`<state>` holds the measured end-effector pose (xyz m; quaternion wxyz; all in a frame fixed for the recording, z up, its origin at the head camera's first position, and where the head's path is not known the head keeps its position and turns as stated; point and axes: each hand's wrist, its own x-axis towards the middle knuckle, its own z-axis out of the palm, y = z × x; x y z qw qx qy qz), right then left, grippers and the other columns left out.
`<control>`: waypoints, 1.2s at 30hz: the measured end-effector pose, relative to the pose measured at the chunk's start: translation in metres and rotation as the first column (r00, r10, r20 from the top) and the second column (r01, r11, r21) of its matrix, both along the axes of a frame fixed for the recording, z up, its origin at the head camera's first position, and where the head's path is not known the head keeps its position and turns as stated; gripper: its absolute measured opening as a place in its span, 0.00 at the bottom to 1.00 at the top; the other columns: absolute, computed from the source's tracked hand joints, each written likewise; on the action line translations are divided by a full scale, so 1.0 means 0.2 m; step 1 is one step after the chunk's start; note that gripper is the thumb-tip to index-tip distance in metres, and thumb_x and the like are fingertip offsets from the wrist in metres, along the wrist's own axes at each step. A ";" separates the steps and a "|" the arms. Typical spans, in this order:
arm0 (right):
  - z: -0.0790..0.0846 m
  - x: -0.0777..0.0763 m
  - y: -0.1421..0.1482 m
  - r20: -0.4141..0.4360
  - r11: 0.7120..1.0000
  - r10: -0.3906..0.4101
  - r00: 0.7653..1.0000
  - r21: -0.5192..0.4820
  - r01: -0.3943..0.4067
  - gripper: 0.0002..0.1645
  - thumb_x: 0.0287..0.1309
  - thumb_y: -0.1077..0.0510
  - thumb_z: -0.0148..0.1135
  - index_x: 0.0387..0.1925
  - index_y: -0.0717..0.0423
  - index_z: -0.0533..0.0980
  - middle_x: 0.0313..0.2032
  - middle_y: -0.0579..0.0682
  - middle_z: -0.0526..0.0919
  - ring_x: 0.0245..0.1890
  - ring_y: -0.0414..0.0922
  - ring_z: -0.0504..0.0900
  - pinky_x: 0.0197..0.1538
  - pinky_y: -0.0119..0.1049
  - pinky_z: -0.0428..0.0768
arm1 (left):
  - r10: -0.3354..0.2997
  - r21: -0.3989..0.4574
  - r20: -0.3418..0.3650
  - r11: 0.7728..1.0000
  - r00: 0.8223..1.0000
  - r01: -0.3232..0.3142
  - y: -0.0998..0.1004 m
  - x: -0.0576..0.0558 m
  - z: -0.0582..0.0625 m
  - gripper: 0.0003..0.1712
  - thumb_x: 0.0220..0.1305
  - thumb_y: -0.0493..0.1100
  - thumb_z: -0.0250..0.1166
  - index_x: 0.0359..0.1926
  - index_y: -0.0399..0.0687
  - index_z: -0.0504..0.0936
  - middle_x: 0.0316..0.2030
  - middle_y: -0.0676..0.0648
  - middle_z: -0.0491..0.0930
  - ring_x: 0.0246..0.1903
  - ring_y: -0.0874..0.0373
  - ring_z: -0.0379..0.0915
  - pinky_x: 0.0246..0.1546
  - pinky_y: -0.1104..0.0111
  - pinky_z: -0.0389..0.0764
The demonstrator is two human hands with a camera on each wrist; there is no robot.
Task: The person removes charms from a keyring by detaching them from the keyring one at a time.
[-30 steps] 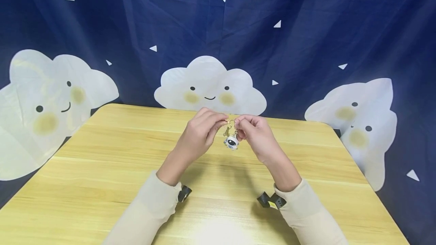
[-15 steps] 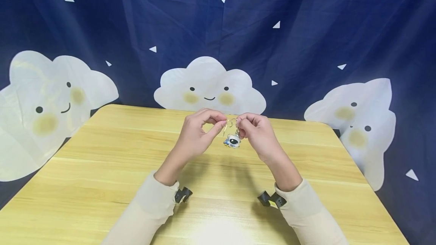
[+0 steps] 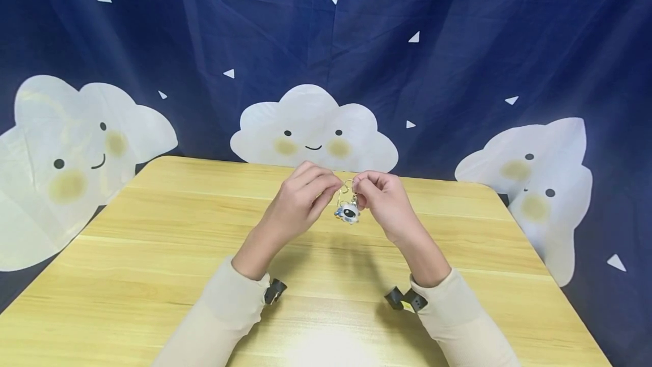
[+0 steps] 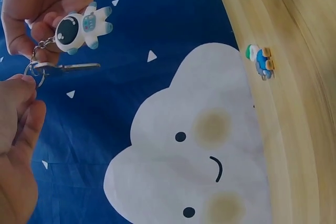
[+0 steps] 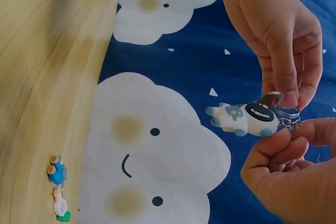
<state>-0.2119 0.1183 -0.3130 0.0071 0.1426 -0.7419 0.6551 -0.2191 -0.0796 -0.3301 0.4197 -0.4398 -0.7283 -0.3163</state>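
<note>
Both hands are raised over the table around a keychain with a white astronaut charm [image 3: 349, 212]. My left hand [image 3: 303, 200] pinches the metal ring [image 4: 31, 72] near the key [image 4: 79, 67], which sticks out from it. With thumb and curled fingers, my right hand [image 3: 384, 203] holds the ring's other side, where the charm's short chain [image 5: 290, 123] joins. The charm has a dark visor and light-blue limbs; it hangs below the fingers in the head view. Fingertips partly hide the ring, and whether the key is threaded on it I cannot tell.
A small blue, white and green toy figure [image 4: 261, 60] lies on the wooden table [image 3: 153, 265] in both wrist views. Behind the table's far edge hangs a dark blue curtain [image 3: 285, 33] with printed clouds. Black wrist cameras [image 3: 275, 291] sit at both sleeves.
The left fingers spread a little half a second ago and have closed in again at the ring. The charm has turned slightly. The right hand has stayed almost still.
</note>
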 end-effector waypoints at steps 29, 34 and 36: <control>0.03 0.03 0.00 -0.096 0.999 -0.040 0.995 0.005 0.040 0.08 0.64 0.67 0.52 0.33 0.66 0.78 0.20 0.49 0.72 0.18 0.39 0.63 0.22 0.28 0.64 | -0.214 0.288 0.573 0.956 0.792 0.050 0.01 0.00 -0.04 0.03 0.70 0.38 0.68 0.40 0.44 0.86 0.33 0.52 0.86 0.33 0.59 0.80 0.41 0.66 0.84; 0.03 0.02 0.00 -0.096 0.999 -0.031 0.995 0.024 0.034 0.09 0.65 0.67 0.52 0.34 0.67 0.77 0.20 0.50 0.73 0.15 0.39 0.59 0.19 0.29 0.56 | -0.228 0.305 0.534 0.950 0.814 0.066 0.01 0.00 -0.03 0.02 0.70 0.35 0.66 0.42 0.41 0.84 0.34 0.48 0.86 0.32 0.58 0.78 0.41 0.65 0.84; 0.02 0.02 -0.01 -0.099 0.999 -0.032 0.995 0.027 0.035 0.09 0.65 0.67 0.52 0.33 0.67 0.77 0.20 0.50 0.72 0.15 0.39 0.58 0.19 0.29 0.56 | -0.209 0.285 0.504 0.956 0.838 0.066 0.01 0.00 -0.03 0.03 0.70 0.35 0.66 0.42 0.40 0.83 0.34 0.47 0.86 0.32 0.59 0.79 0.41 0.66 0.84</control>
